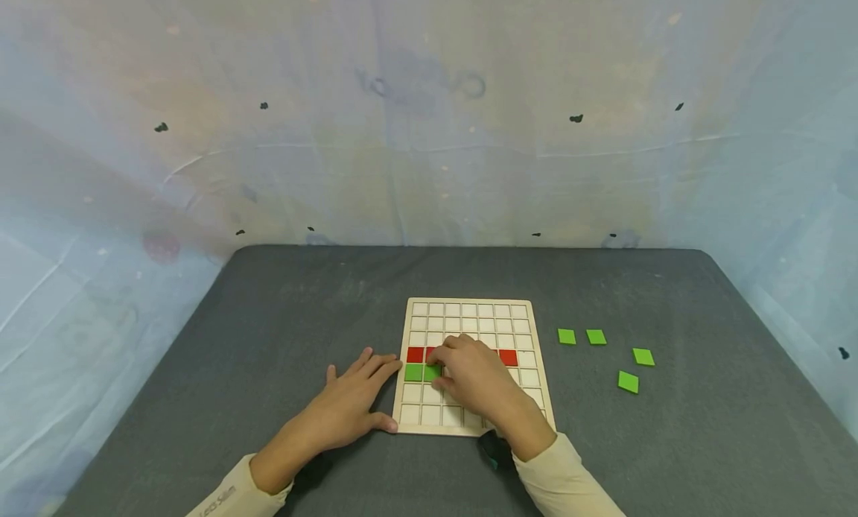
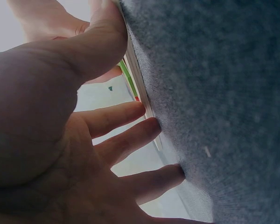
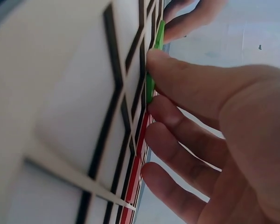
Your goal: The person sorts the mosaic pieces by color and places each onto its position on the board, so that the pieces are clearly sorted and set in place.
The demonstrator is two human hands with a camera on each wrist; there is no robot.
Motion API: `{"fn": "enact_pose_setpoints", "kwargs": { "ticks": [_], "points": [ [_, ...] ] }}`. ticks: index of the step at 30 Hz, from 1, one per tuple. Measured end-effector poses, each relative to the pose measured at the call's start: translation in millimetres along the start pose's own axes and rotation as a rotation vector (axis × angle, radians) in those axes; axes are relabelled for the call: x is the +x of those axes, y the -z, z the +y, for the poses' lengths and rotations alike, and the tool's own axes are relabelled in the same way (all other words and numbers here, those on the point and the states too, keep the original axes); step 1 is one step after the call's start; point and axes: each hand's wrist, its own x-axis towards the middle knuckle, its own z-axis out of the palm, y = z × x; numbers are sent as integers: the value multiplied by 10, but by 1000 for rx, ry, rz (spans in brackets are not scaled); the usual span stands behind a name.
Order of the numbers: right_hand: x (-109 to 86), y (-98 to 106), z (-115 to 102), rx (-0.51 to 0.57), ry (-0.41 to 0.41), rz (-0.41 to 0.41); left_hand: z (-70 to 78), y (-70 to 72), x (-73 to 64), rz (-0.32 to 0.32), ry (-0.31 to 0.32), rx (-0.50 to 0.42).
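A wooden grid board (image 1: 436, 430) lies flat on the table. My right hand (image 1: 472, 379) is over its middle, pinching a green square tile (image 3: 150, 87) between thumb and forefinger at a grid cell. Beside that tile, another green tile (image 1: 412, 372) fills the row's leftmost cell. Red tiles (image 1: 508, 357) occupy the row above, partly covered by my right hand. At the board's left side, my left hand (image 1: 348, 405) is spread, its thumb and fingertips right at the edge. The left wrist view shows those straight fingers (image 2: 130, 140) along the board's side.
Several loose green tiles (image 1: 628, 382) lie on the dark grey tabletop (image 1: 322, 301) to the right of the board. A pale patterned cloth (image 1: 429, 167) hangs behind and around the table. A small black object (image 1: 494, 448) shows under my right wrist.
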Motion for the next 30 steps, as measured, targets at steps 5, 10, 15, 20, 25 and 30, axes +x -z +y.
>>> {"fn": "enact_pose_setpoints", "kwargs": {
  "ticks": [5,10,15,20,25,30],
  "points": [
    [-7,8,19,16,7,-10,2,-2,2,6,-6,0],
    [-14,27,32,31,11,-21,4,2,-1,7,-11,-3],
    [-39,104,64,53,-13,-21,-2,1,-7,3,-11,1],
    [-107,212,169,64,-49,-16,-11,-3,-19,-6,-1,-6],
    [-248,312,408,42,-81,-22,-19,-17,-25,-3,5,-9],
    [-497,470,749,-47,-67,7,-16,-24,-25,-1,9,-12]
  ]
}}
